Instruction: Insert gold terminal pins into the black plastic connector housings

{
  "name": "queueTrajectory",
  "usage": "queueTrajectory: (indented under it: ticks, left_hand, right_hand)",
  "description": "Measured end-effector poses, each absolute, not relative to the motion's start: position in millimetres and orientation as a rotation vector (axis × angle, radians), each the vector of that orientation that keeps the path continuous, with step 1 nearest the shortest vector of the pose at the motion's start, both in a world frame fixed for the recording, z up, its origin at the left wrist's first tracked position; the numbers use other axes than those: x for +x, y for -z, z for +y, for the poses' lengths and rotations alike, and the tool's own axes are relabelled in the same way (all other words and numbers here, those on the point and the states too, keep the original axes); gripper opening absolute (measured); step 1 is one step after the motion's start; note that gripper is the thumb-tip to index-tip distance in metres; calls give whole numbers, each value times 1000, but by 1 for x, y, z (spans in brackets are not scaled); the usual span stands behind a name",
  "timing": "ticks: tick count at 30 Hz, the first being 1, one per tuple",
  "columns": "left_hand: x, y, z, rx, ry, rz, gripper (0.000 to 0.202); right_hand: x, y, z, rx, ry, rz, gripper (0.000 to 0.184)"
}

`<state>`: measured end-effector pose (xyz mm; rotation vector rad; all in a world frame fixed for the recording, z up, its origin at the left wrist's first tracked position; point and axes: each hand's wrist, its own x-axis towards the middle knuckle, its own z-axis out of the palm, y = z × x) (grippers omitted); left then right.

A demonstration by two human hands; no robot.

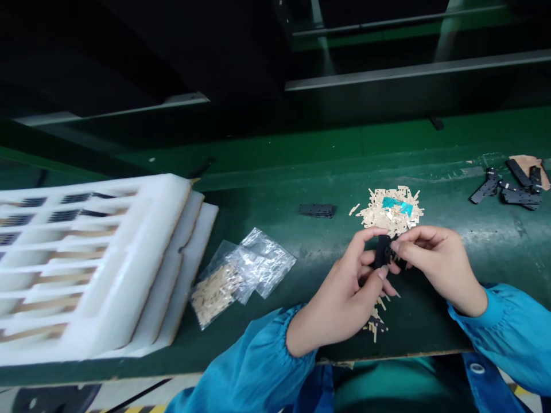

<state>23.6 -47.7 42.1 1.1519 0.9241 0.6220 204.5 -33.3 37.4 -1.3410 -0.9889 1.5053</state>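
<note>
My left hand [350, 289] grips a small black plastic part [382, 250] between thumb and fingers, above the green workbench. At its right side, my right hand [430, 255] pinches with thumb and forefinger against the part's edge; whatever is in that pinch is too small to make out. Just beyond my hands lies a pile of small beige pieces [372, 215], with turquoise scraps [404, 205] on top. A smaller scatter of beige strips [375, 327] lies below my hands, near the bench edge. Left of the pile rests a flat black part [317, 210].
White foam trays [167, 206] holding dark and beige parts are stacked at the left. Clear plastic bags [267, 261], one with beige pieces [217, 292], lie beside them. Several black parts [520, 192] sit at the far right. A metal rail [413, 70] runs behind the bench.
</note>
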Motion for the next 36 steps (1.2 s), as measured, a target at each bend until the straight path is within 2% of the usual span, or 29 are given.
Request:
queueTrajectory:
  ticks: [22, 36]
  left_hand:
    - [23, -47, -47, 1152, -575, 934, 43]
    - [23, -51, -46, 1121, -568, 927, 43]
  right_hand:
    - [204, -39, -33, -1316, -1581, -970, 9]
    - [203, -40, -32, -1311, -1651, -923, 20]
